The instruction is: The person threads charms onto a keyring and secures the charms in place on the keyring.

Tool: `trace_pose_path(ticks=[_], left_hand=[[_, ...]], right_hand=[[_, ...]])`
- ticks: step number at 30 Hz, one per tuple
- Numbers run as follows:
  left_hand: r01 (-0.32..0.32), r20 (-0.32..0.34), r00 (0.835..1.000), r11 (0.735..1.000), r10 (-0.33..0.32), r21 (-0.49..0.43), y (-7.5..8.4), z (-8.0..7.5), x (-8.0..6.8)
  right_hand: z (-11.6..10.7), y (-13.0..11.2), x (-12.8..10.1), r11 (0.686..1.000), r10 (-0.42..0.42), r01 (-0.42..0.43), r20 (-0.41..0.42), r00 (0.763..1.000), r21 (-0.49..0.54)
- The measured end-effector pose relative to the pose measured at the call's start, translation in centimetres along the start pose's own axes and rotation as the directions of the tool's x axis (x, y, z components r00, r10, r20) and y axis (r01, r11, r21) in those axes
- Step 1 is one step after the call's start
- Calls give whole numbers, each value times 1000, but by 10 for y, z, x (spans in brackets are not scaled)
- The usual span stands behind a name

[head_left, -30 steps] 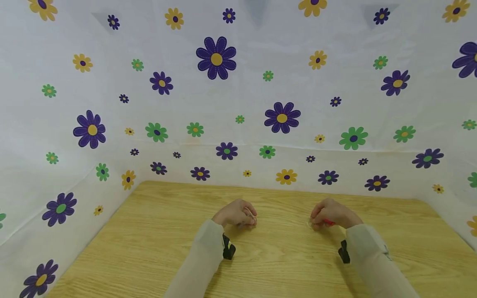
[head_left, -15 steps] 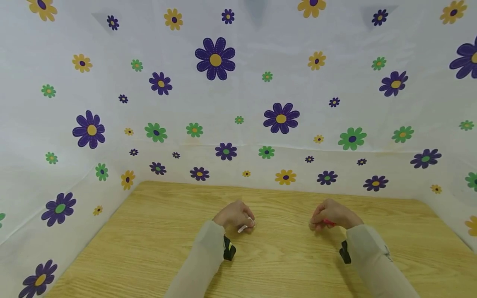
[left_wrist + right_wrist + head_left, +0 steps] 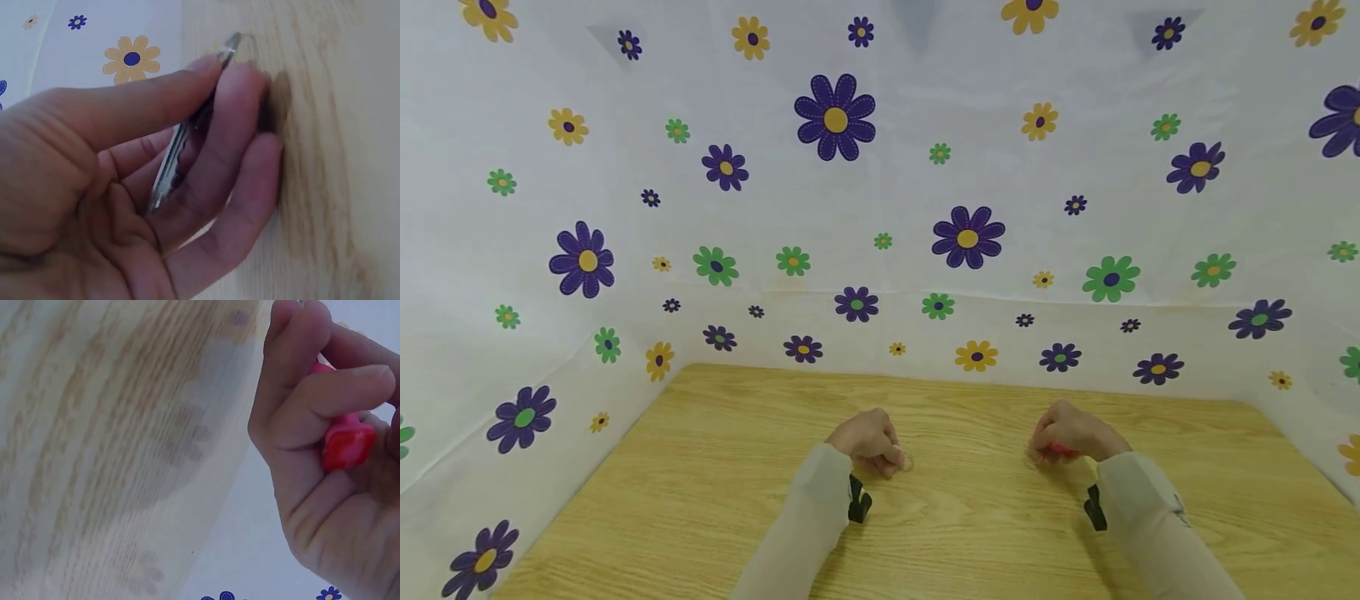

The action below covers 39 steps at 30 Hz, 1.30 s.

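Observation:
In the head view my left hand point(image 3: 868, 442) is low over the left middle of the table. It pinches a silver key point(image 3: 167, 172) between thumb and fingers; the left wrist view shows the notched edge lying across the curled fingers. A thin ring point(image 3: 254, 47) pokes out beyond the fingertips. To the right, my right hand point(image 3: 1067, 433) holds a small red and pink plastic piece point(image 3: 347, 447) in its curled fingers. Fingers cover much of that piece, so its kind is unclear. Something thin and pale, possibly another ring, shows faintly at the right fingertips.
The wooden tabletop point(image 3: 970, 517) spreads under both hands. A white sheet point(image 3: 910, 192) printed with purple, yellow and green flowers hangs behind it and along both sides. Each wrist carries a black strapped camera mount point(image 3: 859, 500).
My left hand has turned and shifted slightly nearer, so the silver key that showed below its fingers is now covered in the head view. The right hand has hardly moved.

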<state>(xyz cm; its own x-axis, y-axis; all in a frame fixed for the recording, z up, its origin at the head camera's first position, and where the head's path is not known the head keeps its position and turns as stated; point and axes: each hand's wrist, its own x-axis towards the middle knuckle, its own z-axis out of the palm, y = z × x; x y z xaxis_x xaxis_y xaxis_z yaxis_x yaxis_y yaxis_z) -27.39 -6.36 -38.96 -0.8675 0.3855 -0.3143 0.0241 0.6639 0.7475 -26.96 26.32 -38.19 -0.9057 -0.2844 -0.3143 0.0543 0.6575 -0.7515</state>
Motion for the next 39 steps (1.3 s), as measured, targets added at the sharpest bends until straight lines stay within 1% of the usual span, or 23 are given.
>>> trace_pose_path(ticks=[6,8,11,18,21,27,35,39], left_hand=[[-20,31,999,994,24,-104,-2,0,1],[-24,41,999,992,29,-120,-2,0,2],[-25,48,998,990,32,-137,-3,1,1],[-30,34,999,990,35,-141,-4,3,1],[-30,30,999,988,34,-149,-5,4,1],[-40,46,998,970,53,-239,-6,6,1],[-68,56,995,953,88,-296,-7,8,2],[-97,56,991,946,120,-308,-6,10,1]], right_hand=[[2,-1,-2,1000,5,-5,9,1000,-20],[3,-2,-3,1000,14,-14,12,1000,-11],[4,-2,-3,1000,11,-12,27,1000,25],[5,2,-2,989,-77,63,99,992,133],[6,3,-2,987,-76,60,105,992,148],[8,4,-2,987,-59,44,94,994,155],[12,4,-3,975,-125,101,113,986,199],[14,1,-4,970,-142,113,124,982,213]])
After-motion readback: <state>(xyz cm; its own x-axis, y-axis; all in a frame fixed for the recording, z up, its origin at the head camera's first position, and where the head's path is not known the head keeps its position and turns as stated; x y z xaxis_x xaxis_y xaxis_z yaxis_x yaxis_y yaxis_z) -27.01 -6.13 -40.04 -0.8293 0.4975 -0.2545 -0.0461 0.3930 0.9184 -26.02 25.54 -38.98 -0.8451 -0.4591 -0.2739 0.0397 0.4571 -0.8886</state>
